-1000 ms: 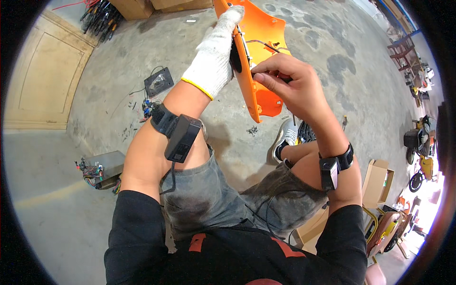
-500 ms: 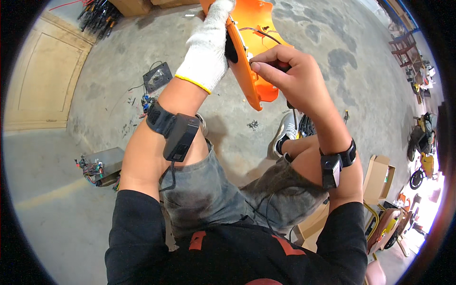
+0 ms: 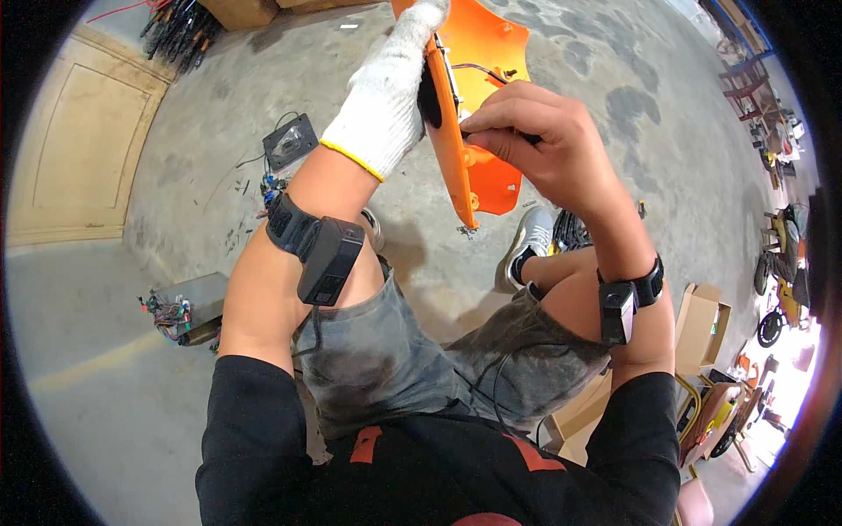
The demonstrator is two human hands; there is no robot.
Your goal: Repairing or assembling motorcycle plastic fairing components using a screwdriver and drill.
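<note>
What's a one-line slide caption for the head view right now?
Gloved left hand holding an orange panel over a grey floor, bare right hand at its edge.

At the upper centre of the frame, the orange shell looks like hard, smooth plastic with a soft gloss; the cable along it has a dark, smooth coating. The glove is matt, ribbed white knit with a yellow cloth hem. Lower down, the shorts are faded, rough-looking grey cloth, the shirt matt black cloth. The 2 cased devices, at left centre and right centre, look like smooth black plastic. The floor is matt, blotchy concrete; the open box at lower right is plain brown cardboard.
</note>
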